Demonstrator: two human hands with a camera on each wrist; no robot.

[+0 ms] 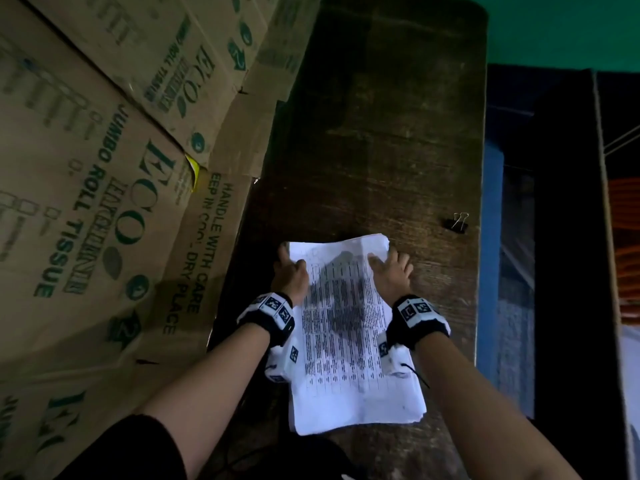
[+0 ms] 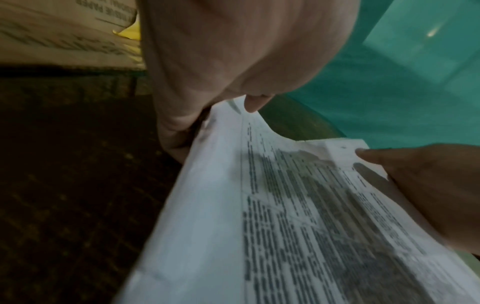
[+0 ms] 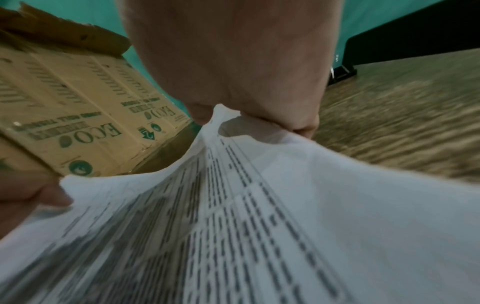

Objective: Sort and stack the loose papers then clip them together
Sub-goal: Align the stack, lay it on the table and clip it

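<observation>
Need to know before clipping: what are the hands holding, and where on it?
Both grip the paper stack at its far corners: left hand the left corner, right hand the right.

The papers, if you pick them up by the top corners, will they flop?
Probably. The papers already sag between the left hand and right hand, so they look floppy. The loose edges near the bottom look uneven, so sheets may slide apart. The binder clip isn't on yet.

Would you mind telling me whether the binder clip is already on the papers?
Not yet: the binder clip lies on the table, apart from the papers.
</observation>
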